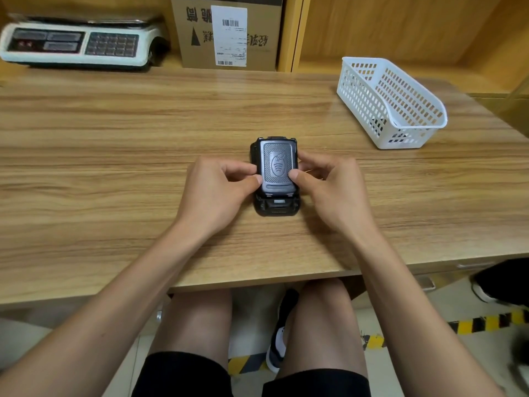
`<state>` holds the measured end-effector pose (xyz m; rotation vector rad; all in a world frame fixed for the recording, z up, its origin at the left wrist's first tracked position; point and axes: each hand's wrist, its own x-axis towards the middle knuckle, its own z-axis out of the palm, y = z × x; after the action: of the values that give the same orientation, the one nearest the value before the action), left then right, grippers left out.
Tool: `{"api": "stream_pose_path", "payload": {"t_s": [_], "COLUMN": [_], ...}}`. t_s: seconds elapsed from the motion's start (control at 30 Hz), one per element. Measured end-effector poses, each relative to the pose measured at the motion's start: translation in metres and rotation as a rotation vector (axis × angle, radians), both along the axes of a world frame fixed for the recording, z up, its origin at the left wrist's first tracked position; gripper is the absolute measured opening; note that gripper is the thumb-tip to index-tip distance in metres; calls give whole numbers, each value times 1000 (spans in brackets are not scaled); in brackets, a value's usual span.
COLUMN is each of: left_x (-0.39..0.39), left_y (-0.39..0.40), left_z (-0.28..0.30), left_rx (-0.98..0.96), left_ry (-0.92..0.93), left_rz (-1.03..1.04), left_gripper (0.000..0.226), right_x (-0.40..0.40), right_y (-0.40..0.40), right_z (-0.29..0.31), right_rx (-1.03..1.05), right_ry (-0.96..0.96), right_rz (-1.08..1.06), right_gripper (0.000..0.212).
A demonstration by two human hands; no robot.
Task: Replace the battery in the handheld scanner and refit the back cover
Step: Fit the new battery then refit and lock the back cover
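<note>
Pinching the grey back cover (278, 167) by its side edges, left hand (217, 193) and right hand (329, 190) held it over the handheld scanner (277, 206) lying on the surface (114, 156). Cover appeared unseated; next move likely sliding it home until latched.

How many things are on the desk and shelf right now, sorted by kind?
Handheld scanner, back up on the desk: 1
Back cover, gripped by the left hand and right hand: 1
White basket: 1
Weighing scale: 1
Cardboard box: 1
Total: 5
</note>
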<state>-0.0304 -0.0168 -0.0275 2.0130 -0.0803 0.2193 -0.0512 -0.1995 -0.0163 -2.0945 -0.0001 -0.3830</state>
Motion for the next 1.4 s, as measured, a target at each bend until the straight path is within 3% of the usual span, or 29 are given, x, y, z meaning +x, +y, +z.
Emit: {"api": "stream_pose_path", "payload": {"t_s": [0.47,0.87,1.4], "left_x": [-5,-9,-20], "left_y": [2,3,1], "left_z": [-3,-4,-4], "left_rx": [15,58,168], "left_ry": [-8,-28,-60], "left_rz": [-1,-13,-45], "left_gripper": [16,17,13], "right_x": [-3,-9,-17], "right_y": [0,4,7], "right_z": [-8,-13,-21], "right_rx": [-4,-40,-85], "right_ry": [-13,-40,36], "right_rz": [3,-45,-47], "right_gripper": [37,29,28]}}
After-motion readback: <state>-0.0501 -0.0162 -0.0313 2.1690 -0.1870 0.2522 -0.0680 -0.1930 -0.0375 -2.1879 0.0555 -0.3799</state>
